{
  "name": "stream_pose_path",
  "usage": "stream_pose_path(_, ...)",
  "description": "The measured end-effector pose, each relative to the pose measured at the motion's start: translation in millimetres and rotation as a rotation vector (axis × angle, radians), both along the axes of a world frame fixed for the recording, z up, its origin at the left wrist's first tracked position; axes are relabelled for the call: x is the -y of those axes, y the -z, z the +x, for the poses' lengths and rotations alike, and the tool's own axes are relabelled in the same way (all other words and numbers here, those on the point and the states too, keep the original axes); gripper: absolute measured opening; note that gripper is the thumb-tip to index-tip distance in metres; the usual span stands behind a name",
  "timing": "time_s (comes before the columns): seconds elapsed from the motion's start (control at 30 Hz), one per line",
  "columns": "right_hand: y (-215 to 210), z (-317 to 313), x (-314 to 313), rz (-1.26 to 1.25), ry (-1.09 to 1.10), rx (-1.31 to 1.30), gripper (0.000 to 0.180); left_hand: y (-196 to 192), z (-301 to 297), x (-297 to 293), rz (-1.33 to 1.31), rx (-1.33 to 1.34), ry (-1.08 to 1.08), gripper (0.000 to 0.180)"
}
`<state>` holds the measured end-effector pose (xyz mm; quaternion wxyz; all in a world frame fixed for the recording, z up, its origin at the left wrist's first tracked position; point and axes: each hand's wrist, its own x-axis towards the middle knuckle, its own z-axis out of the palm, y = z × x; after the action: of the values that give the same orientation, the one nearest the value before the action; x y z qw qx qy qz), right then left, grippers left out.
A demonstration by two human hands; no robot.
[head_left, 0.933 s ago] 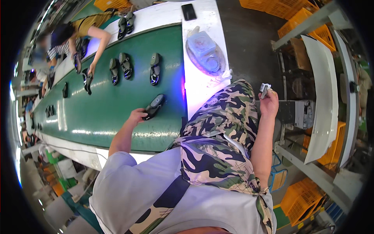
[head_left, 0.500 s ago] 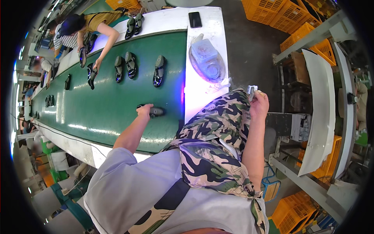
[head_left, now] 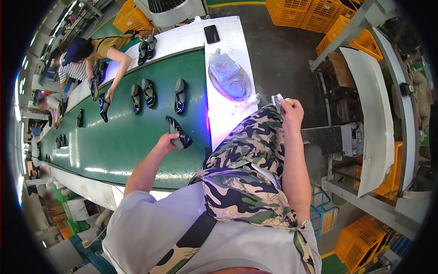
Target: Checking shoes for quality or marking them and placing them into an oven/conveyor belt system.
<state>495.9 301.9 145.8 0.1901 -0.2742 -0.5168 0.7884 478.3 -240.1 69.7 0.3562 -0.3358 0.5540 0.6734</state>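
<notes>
My left hand (head_left: 168, 142) grips a glossy black shoe (head_left: 181, 138) with a grey inside, tilted above the green belt (head_left: 123, 148). Over by the white table's right side, my right hand (head_left: 293, 113) is closed around a small flat brush (head_left: 277, 102) with a whitish end; its exact shape is partly hidden by the fingers. Just beyond the left hand, another shoe (head_left: 180, 97) lies on the belt, with a pair (head_left: 148, 93) to its left. On the white table (head_left: 232, 121), an oval tray (head_left: 250, 89) carries a translucent plastic container (head_left: 223, 66).
Across the belt a co-worker (head_left: 102, 52) handles shoes with both hands. A black phone (head_left: 211, 34) lies at the table's far end. Orange crates (head_left: 287, 13) are stacked far right, and a metal rack (head_left: 365, 114) stands on my right. More shoes (head_left: 147, 48) sit on the far ledge.
My left hand has lifted the shoe and turned it, so its glossy black upper now shows. The right hand stays closed on the brush. The whole view has shifted slightly.
</notes>
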Motion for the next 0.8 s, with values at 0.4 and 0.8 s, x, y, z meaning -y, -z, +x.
stream_pose_path(0.4, -113, -27, 50, 0.009, -0.233, -0.209, 0.020, -154, -66, -218, 0.137, -1.072, 0.276, 0.072)
stream_pose_path(0.8, -119, -34, 63, 0.065, -0.244, -0.246, 0.017, -219, -62, -251, -0.349, -2.284, 0.625, 0.042)
